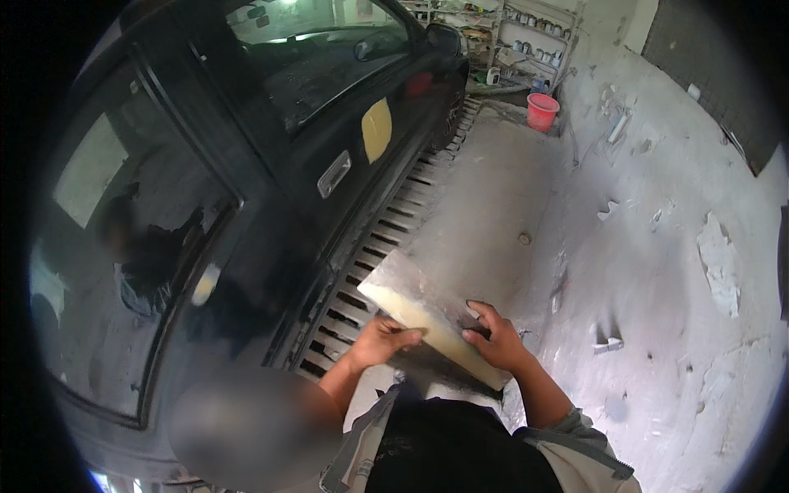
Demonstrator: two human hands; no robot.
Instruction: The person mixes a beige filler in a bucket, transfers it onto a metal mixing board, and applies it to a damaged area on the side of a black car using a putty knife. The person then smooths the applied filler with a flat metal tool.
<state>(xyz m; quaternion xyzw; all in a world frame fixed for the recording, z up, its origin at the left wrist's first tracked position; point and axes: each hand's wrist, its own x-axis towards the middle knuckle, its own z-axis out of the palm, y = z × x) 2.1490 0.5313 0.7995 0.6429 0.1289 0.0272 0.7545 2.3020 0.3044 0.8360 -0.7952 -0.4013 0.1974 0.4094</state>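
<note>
A flat rectangular slab [431, 320], smeared grey on its face with a pale yellow band along one long side, is held in front of my body. My left hand [382, 341] grips its near left side, the thumb laid over the yellow band and the fingers partly hidden. Toward its right end, my right hand [496, 338] is closed on the slab with thumb and forefinger bent over it. To my left is a dark car [271, 197], with a yellow filler-like patch [376, 131] on its door ahead of the door handle [334, 174].
A slotted floor grate [394, 218] runs beside the car. Ahead, a red bucket [542, 112] stands near shelves [534, 37] holding several cans. A pale wall [649, 271] with peeling patches rises on my right. A blurred oval covers the lower left.
</note>
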